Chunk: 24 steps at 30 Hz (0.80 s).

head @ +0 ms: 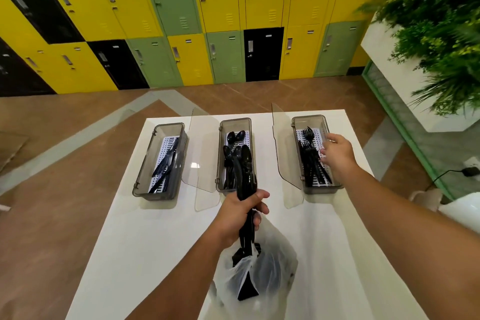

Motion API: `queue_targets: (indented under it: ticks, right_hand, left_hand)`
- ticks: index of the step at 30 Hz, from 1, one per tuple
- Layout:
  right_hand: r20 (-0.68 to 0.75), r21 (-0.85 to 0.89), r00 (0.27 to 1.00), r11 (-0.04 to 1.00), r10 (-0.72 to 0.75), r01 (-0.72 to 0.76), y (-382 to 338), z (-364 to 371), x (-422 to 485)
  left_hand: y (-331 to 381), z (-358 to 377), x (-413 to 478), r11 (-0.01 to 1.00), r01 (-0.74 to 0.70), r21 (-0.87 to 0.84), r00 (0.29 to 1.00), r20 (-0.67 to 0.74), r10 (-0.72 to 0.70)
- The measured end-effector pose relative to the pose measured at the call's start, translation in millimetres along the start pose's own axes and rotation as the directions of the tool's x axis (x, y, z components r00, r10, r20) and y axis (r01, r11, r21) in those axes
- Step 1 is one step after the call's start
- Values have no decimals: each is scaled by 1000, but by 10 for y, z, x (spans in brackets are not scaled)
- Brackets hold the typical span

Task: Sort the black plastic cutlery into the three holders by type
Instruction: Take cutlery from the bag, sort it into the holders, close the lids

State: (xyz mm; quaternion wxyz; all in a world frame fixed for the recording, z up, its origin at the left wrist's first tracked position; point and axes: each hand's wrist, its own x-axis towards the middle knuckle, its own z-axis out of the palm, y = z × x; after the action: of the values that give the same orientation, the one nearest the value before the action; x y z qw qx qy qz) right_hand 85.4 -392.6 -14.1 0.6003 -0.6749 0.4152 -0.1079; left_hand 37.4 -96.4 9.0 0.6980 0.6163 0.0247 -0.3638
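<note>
Cutlery (244, 187) in a tight black bundle is rising out of a thin plastic bag (281, 262) on the white table (145, 241), just in front of the spoon holder (235, 120); the left hand (240, 215) is gripping that bundle round its middle, fingers curled closed on it, the bundle's far end leaning over the spoon holder's near end. Right of the spoon holder, the right hand (337, 156) is hovering over the fork holder (309, 117), fingers loose and spread, holding nothing that is showing; whether the fingertips are touching the forks (307, 161) is too blurred to settle. Doing this step well is probably meaning laying each fork flat, tines toward the far end like its neighbours, then drawing one piece at a time from a steadily held bundle. Left of the spoon holder, the knife holder (168, 125) is carrying a few knives (166, 163). Types within the bundle are merging into one dark mass; the bag is veiling most of its contents.
</note>
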Motion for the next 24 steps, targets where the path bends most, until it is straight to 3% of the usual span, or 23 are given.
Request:
queue_targets:
  ticks: [9,16,20,24]
  right_hand:
    - [36,173,999,985,-17,11,85,57,-1272]
    - [328,105,941,993,-88,56,-71,527,-2215]
    - [513,83,858,997,-41,-3,-169,745,-2459]
    - [555,179,832,978,-10,-107,-212,871,-2561]
  left_hand:
    - [155,-199,-264,999,30,-32,988,152,-25]
    - [296,-378,-497,996,45,-77,947,321,-18]
    - [330,-439,-583,998,22,-67,931,365,4]
    - [299,-532,-624,997,1,-83,943,333,27]
